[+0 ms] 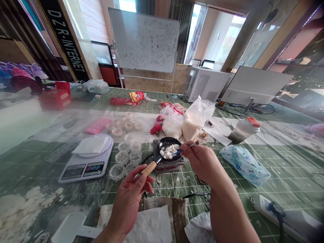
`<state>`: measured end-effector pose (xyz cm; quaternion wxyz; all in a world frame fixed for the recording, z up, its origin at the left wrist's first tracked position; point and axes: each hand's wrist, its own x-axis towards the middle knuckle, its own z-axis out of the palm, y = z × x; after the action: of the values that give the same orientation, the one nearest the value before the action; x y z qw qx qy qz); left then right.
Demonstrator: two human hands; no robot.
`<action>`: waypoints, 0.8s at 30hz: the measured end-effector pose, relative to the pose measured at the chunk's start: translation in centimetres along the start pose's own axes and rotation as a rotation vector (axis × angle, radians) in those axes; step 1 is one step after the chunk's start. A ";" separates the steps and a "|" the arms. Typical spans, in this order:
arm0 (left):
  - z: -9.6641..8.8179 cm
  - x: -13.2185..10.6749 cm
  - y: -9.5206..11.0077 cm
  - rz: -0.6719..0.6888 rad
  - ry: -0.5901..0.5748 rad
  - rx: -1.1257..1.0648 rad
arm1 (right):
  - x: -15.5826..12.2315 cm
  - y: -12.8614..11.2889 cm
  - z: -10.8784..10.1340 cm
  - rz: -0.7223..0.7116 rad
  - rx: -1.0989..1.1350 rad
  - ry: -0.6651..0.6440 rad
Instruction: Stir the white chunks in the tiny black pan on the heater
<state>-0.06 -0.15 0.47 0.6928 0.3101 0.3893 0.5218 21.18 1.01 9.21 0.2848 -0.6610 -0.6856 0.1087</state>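
Observation:
My left hand [131, 197] is closed on the wooden handle [149, 167] of a small black pan [169, 145]. The pan sits on a little grey burner [169, 162] and holds white lumps [170, 150]. My right hand [199, 157] pinches a thin blue-tipped stick [180, 151] whose end pokes into the white lumps.
Several small clear cups [126, 157] stand left of the pan, beside a white kitchen scale [87, 158]. Two plastic bags of white powder [189, 121] lie behind the pan. A tissue pack [244, 164], lidded cup [244, 130] and power strip [275, 212] are at right. White crumbs [17, 209] cover the near left.

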 end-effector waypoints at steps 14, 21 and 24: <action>-0.1 -0.1 -0.1 0.009 -0.026 -0.008 | 0.7 -0.1 0.9 -0.015 0.018 0.026; -0.1 -0.1 -0.2 0.013 -0.024 0.000 | 0.5 0.1 0.2 0.022 -0.055 0.017; 0.0 -0.1 -0.1 0.014 -0.014 0.000 | 0.2 0.0 0.1 0.005 -0.018 0.019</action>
<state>-0.02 -0.24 0.40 0.6919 0.3164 0.3822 0.5245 21.10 1.25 9.21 0.2852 -0.6662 -0.6823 0.0969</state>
